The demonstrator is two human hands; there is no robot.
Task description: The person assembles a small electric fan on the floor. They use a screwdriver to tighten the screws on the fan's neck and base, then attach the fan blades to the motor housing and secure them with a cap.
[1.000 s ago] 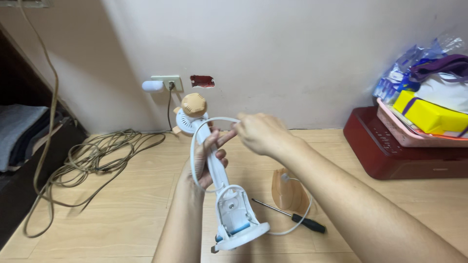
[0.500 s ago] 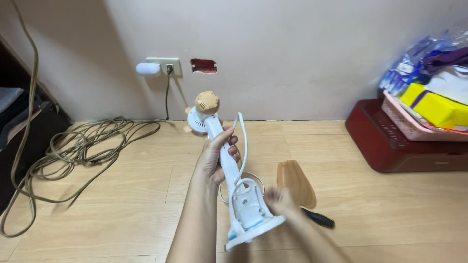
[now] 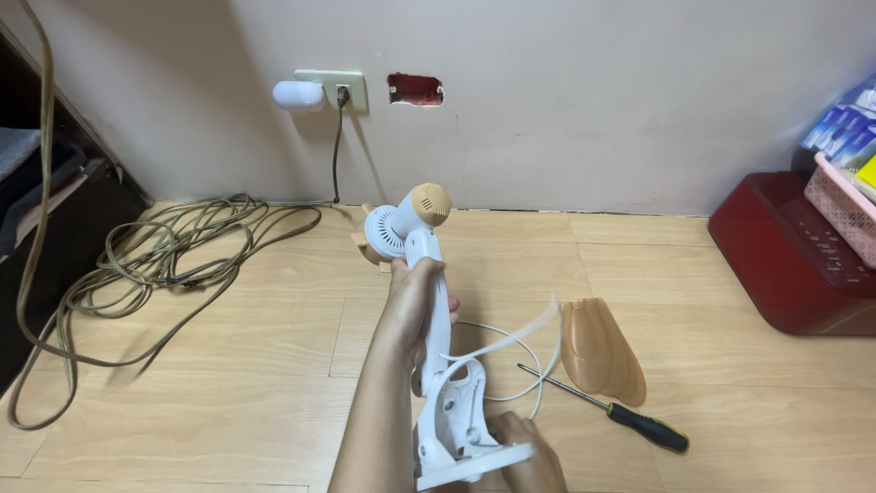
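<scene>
A white fan body without blades is held up over the wooden floor, its tan motor head pointing away from me. My left hand grips its white neck. My right hand is low at the frame's bottom edge, fingers closed at the fan's base beside the white power cord, which blurs as it swings. A tan fan blade lies on the floor to the right, and a black-handled screwdriver lies beside it.
A long tangled olive cable sprawls across the floor at left. A wall outlet with a plugged cord and a white night light sits above. A dark red box and a pink basket stand at right.
My right hand dropped from the loop of cord near the fan's head down to its base. The cord now swings loose. The view shifted, lifting the fan head higher in frame.
</scene>
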